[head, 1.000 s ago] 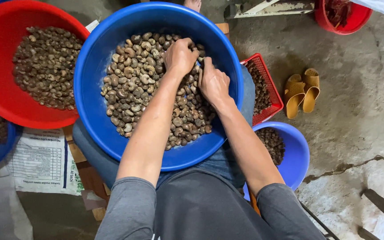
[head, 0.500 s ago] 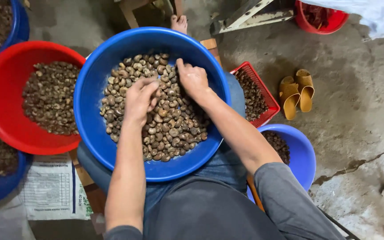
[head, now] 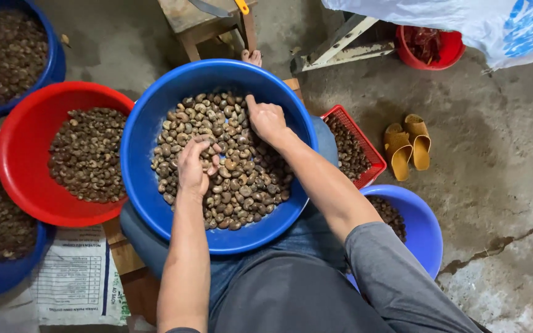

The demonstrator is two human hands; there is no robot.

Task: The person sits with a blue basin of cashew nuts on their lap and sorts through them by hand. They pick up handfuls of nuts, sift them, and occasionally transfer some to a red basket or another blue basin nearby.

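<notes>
A big blue basin point(head: 149, 203) rests on my lap, filled with brown nuts in their shells point(head: 248, 179). My left hand point(head: 194, 165) lies on the nuts in the left half of the basin, fingers curled around a few of them. My right hand point(head: 266, 120) is pressed palm-down into the nuts near the basin's far rim, fingers spread over them. Both forearms reach in from the bottom of the view.
A red basin point(head: 16, 135) of nuts sits left, with blue basins point(head: 53, 58) behind and in front of it. A red crate point(head: 365, 145) and a smaller blue basin point(head: 424, 228) hold nuts at right. Yellow sandals point(head: 408, 145), a wooden stool point(head: 208, 21), printed paper point(head: 75, 277) lie around.
My hands have moved apart: the left slid down toward me into the left half of the basin, the right stayed near the far rim. The camera view shifted right and up.
</notes>
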